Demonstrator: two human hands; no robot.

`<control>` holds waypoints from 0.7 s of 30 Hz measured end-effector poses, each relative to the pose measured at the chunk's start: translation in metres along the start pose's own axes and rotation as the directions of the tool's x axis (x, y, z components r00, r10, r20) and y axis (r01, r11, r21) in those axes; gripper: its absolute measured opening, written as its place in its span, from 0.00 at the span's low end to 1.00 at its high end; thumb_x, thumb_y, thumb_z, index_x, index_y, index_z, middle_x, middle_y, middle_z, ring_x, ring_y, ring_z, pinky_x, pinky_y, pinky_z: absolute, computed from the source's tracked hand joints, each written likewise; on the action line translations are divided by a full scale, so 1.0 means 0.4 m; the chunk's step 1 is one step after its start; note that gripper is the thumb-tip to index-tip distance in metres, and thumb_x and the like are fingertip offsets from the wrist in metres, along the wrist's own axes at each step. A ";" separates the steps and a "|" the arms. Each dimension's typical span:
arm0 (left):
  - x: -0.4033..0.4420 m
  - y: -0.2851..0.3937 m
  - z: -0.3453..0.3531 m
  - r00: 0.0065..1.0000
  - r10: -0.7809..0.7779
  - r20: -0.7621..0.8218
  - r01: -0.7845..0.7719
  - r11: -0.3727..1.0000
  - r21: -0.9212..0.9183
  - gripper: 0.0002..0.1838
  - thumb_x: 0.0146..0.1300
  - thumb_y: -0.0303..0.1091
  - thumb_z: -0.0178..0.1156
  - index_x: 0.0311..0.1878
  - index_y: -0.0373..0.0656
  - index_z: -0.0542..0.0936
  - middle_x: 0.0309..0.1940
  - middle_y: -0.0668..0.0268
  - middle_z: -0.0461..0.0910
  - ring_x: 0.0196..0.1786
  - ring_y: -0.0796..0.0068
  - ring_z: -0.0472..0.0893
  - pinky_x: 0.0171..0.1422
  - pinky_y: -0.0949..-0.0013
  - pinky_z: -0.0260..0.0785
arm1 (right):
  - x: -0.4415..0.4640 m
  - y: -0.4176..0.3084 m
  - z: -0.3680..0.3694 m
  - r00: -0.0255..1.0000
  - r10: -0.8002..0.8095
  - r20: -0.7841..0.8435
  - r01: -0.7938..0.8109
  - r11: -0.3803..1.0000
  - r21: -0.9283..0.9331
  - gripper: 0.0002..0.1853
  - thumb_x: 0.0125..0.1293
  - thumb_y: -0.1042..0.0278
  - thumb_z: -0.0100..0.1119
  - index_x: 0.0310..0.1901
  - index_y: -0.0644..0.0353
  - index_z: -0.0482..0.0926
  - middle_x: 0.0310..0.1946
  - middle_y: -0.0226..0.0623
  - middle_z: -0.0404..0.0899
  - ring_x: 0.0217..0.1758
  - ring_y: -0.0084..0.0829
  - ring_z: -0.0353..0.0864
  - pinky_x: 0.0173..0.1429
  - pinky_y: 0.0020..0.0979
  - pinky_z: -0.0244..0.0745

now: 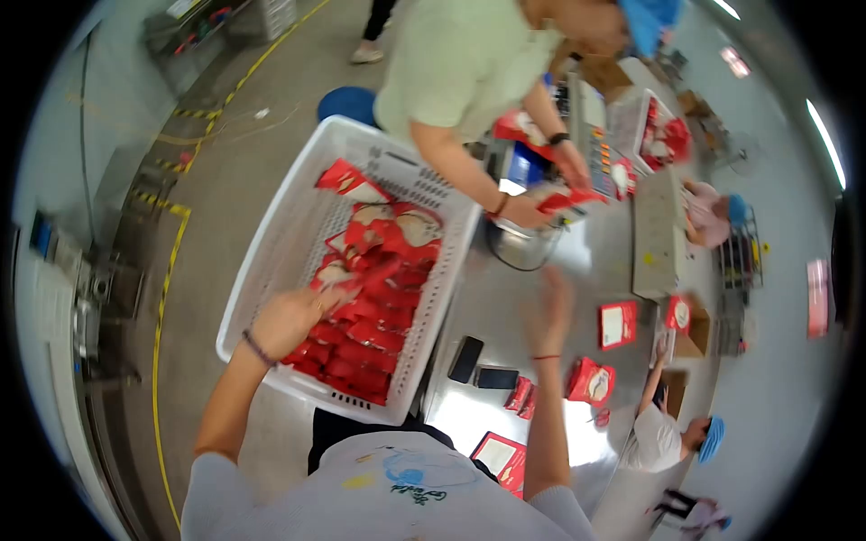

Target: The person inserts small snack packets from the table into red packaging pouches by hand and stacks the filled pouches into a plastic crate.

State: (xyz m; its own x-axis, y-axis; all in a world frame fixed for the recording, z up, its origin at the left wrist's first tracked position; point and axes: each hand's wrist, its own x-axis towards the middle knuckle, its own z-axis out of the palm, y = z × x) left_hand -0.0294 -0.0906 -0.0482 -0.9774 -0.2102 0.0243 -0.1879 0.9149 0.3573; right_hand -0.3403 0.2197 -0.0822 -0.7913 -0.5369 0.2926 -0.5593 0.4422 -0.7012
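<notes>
My left hand (284,323) reaches into a white plastic crate (262,261), over several red packets (361,352) packed in overlapping rows. Its fingers point toward the middle of the pile and are smeared by motion. A blurred red streak lies just past the fingertips, and I cannot tell whether the hand grips a packet. To the right of the crate, my right hand (550,316) is raised above the metal table (487,311). That hand is blurred too, with its fingers extended and nothing visible in it.
Two dark phones (465,360) lie beside the crate. Red-and-white packets (591,380) and a printed red card (501,460) are on the table. Across the table, a co-worker (469,99) handles a red packet by a machine. A blue stool (347,105) stands behind the crate.
</notes>
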 end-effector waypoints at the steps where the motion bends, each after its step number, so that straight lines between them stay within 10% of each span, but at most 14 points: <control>1: -0.007 0.066 -0.052 0.998 0.037 0.046 -0.037 0.999 -0.004 0.24 0.58 0.21 0.52 0.59 0.47 0.75 0.32 0.54 0.81 0.36 0.52 0.81 0.40 0.56 0.74 | -0.027 -0.057 0.029 0.974 -0.099 0.204 0.106 0.994 -0.026 0.45 0.52 0.68 0.71 0.72 0.56 0.60 0.71 0.43 0.60 0.73 0.41 0.60 0.72 0.41 0.62; 5: -0.037 0.207 -0.136 0.978 0.209 -0.023 -0.210 0.976 -0.065 0.25 0.54 0.22 0.56 0.58 0.46 0.76 0.32 0.59 0.80 0.36 0.57 0.81 0.38 0.58 0.74 | -0.133 -0.206 0.113 0.744 -0.376 0.553 0.044 0.853 0.520 0.52 0.48 0.62 0.77 0.73 0.59 0.56 0.74 0.45 0.53 0.78 0.42 0.49 0.79 0.38 0.44; 9: -0.042 0.271 -0.169 0.942 0.330 -0.060 -0.335 0.933 -0.131 0.22 0.51 0.20 0.58 0.52 0.45 0.80 0.33 0.58 0.82 0.36 0.58 0.82 0.40 0.61 0.76 | -0.223 -0.238 0.043 0.691 -0.105 0.715 -0.507 0.635 0.583 0.16 0.62 0.70 0.67 0.52 0.62 0.82 0.41 0.31 0.84 0.43 0.21 0.79 0.52 0.25 0.74; 11: -0.040 0.269 -0.173 0.937 0.302 -0.174 -0.330 0.930 -0.163 0.14 0.54 0.20 0.60 0.45 0.41 0.83 0.35 0.57 0.84 0.37 0.60 0.84 0.43 0.66 0.76 | -0.250 -0.204 0.011 0.768 -0.032 0.640 -0.443 0.695 0.567 0.12 0.65 0.69 0.64 0.48 0.64 0.83 0.34 0.28 0.84 0.36 0.19 0.79 0.45 0.23 0.75; 12: -0.041 0.281 -0.179 0.999 0.009 -0.053 -0.033 0.881 -0.472 0.08 0.59 0.23 0.62 0.41 0.38 0.84 0.36 0.56 0.85 0.39 0.64 0.85 0.45 0.70 0.75 | -0.263 -0.196 -0.011 0.775 0.002 0.632 -0.450 0.703 0.551 0.11 0.65 0.73 0.62 0.49 0.63 0.83 0.36 0.32 0.85 0.36 0.20 0.80 0.44 0.24 0.76; 17: 0.019 0.254 -0.121 0.982 -0.121 -0.147 0.025 0.848 -0.529 0.07 0.63 0.25 0.61 0.42 0.36 0.83 0.34 0.61 0.85 0.37 0.75 0.83 0.43 0.73 0.74 | -0.260 -0.218 -0.115 0.948 -0.102 0.301 -0.046 0.893 0.448 0.13 0.65 0.78 0.57 0.50 0.58 0.83 0.37 0.39 0.85 0.36 0.22 0.83 0.41 0.25 0.78; 21: 0.056 -0.028 0.041 0.917 -0.369 -0.149 0.172 0.705 -0.688 0.12 0.65 0.25 0.59 0.51 0.36 0.78 0.39 0.61 0.84 0.41 0.77 0.82 0.46 0.74 0.74 | -0.210 -0.151 -0.190 0.991 0.082 0.106 -0.106 0.964 0.244 0.09 0.66 0.74 0.59 0.47 0.58 0.85 0.35 0.40 0.85 0.32 0.22 0.83 0.36 0.26 0.78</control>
State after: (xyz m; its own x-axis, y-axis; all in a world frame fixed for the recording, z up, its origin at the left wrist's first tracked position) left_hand -0.0509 -0.0998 -0.0667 -0.8127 -0.5820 0.0293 -0.2335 0.3714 0.8986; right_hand -0.2588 0.2928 -0.0150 -0.8038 -0.5721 0.1631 -0.3946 0.3076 -0.8658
